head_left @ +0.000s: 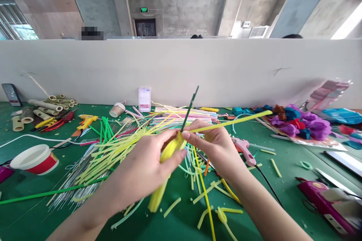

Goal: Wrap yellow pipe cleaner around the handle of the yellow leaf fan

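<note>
My left hand (141, 165) is wrapped round a bundle of yellow chenille stems (157, 196), which slants down toward me. From the bundle's upper end a dark green stem (189, 109) sticks up. My right hand (216, 145) pinches a yellow chenille stem (243, 121) against that upper end, and its free length points off to the right. Another thin yellow stem (204, 190) hangs below my hands toward the table's front edge. Beside my left forearm lies a heap of pale yellow stems (113, 154). My fingers hide where the pieces meet.
Around the green table (249, 203) are a red-and-white paper cup (36, 160), a yellow glue gun (87, 121), a pink glue gun (245, 150), bamboo pieces (46, 106), a phone (144, 99), purple fluffy flowers (312, 125) and a magenta device (325, 199). A white partition (181, 67) stands behind.
</note>
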`<act>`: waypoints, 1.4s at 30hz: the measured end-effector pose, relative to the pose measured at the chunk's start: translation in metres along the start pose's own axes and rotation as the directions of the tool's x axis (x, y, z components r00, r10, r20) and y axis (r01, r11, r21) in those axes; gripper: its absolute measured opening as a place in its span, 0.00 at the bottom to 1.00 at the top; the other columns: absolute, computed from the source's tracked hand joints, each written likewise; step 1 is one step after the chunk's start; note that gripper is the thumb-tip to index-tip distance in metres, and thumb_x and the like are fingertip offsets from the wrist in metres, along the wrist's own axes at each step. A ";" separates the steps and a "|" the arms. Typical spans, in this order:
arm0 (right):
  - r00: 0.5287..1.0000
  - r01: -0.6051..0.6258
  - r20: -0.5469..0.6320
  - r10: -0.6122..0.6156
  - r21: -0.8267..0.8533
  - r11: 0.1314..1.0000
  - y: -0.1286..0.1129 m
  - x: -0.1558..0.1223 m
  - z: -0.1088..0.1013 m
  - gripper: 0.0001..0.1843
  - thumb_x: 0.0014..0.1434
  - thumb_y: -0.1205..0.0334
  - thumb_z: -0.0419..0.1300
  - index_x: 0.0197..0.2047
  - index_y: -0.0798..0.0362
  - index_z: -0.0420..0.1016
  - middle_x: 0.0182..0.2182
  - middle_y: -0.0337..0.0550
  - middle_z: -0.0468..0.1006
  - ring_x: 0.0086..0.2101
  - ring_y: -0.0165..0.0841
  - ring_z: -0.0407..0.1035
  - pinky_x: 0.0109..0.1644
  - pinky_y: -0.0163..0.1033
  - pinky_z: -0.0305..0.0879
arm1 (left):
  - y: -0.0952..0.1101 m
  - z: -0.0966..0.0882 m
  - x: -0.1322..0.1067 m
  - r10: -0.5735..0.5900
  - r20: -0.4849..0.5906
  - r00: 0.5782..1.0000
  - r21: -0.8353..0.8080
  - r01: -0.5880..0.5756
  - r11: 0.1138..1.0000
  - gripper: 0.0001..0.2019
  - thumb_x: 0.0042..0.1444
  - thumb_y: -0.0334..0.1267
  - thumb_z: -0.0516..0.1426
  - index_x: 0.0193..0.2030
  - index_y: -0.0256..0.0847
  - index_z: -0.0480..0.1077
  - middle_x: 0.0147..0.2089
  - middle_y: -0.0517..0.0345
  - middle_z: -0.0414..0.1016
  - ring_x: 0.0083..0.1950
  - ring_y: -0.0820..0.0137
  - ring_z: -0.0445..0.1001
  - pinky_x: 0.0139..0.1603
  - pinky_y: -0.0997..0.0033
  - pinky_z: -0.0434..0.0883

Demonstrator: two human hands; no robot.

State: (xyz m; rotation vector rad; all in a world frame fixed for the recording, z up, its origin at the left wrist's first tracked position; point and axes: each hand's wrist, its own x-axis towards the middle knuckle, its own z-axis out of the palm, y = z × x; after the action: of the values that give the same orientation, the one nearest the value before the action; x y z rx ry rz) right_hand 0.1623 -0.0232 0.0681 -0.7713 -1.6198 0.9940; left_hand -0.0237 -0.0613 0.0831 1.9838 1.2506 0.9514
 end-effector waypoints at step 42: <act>0.975 -0.185 0.160 0.152 0.222 0.957 -0.011 0.002 -0.013 0.05 0.52 0.58 0.72 0.31 0.48 0.82 0.26 0.35 0.77 0.28 0.31 0.70 0.36 0.39 0.66 | -0.036 -0.015 0.041 -0.067 0.349 0.935 -0.421 0.220 0.880 0.13 0.45 0.43 0.71 0.36 0.42 0.78 0.31 0.64 0.77 0.33 0.72 0.73 0.34 0.75 0.65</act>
State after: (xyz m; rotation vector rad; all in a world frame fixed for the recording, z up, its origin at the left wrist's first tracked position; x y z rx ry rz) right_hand 0.1739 -0.0240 0.0805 -0.6967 -1.5372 1.3651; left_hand -0.0415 -0.0083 0.0736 1.5699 0.8777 0.7224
